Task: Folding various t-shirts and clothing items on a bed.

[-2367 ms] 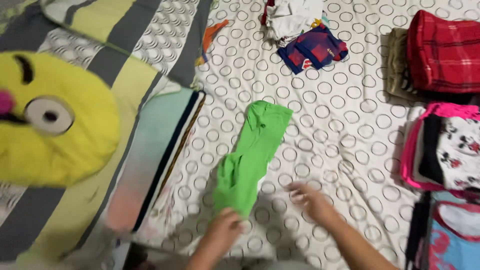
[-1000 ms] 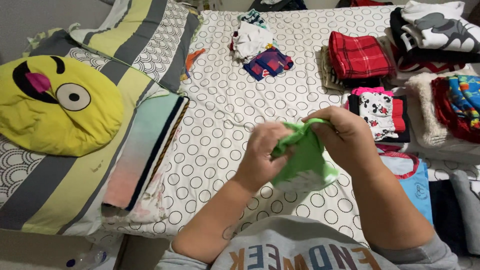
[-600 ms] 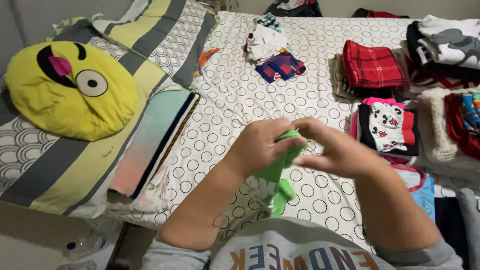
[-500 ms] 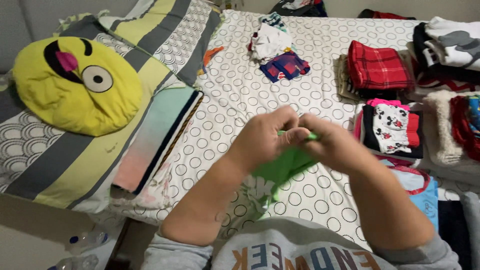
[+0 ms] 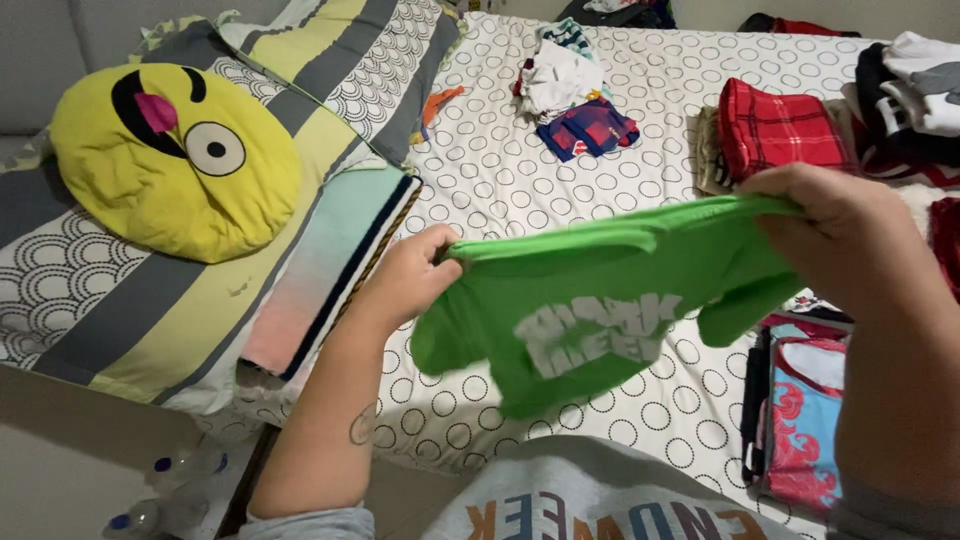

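I hold a small bright green T-shirt (image 5: 590,300) with a white print spread out in the air above the bed. My left hand (image 5: 415,275) pinches its left edge and my right hand (image 5: 835,230) grips its right edge. The shirt hangs stretched between them, its short sleeves drooping at both sides. Below it lies the white bed sheet (image 5: 500,190) patterned with black circles.
A round yellow face cushion (image 5: 175,160) rests on striped pillows (image 5: 320,60) at the left. Folded clothes stand along the right: a red plaid stack (image 5: 780,125) and a blue and pink garment (image 5: 805,420). A small heap of clothes (image 5: 575,90) lies at the far middle. Plastic bottles (image 5: 170,490) lie on the floor.
The green shirt was lifted off the sheet and bunched between both hands. My hands have now pulled apart sideways, spreading it wide.
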